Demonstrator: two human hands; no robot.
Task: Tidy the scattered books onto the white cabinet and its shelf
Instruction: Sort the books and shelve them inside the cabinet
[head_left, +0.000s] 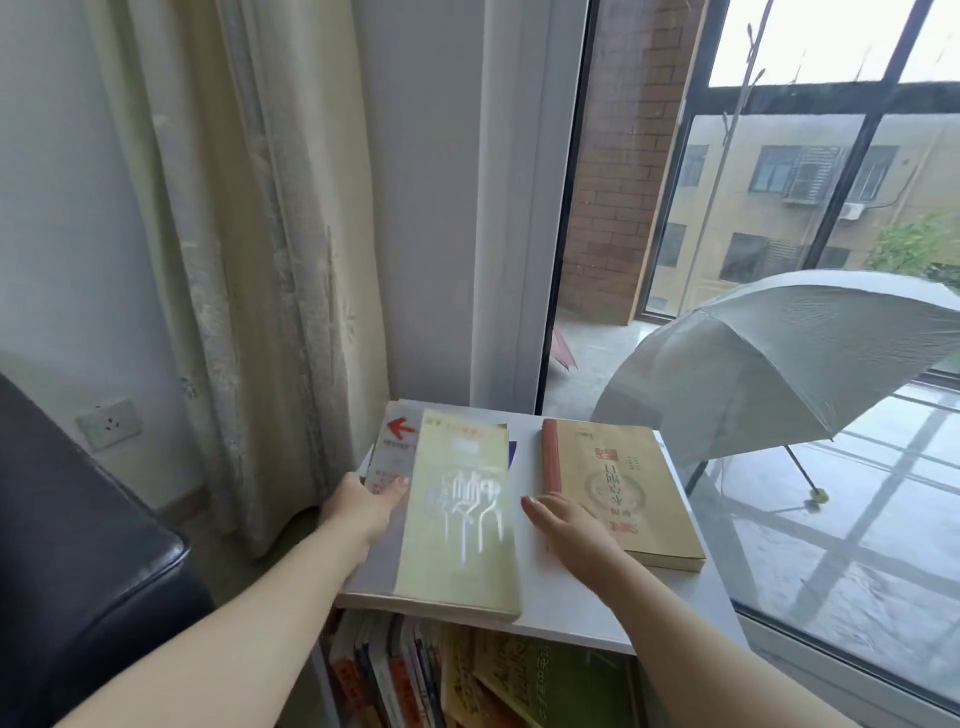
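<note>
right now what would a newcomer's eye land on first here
Two hands work on the white cabinet top: the left hand grips the edge of a stack topped by a pale yellow book, while the right hand lies flat at the near corner of a tan book with a red spine. Beyond the glass on the right, an open grey umbrella sits on the floor outside.
</note>
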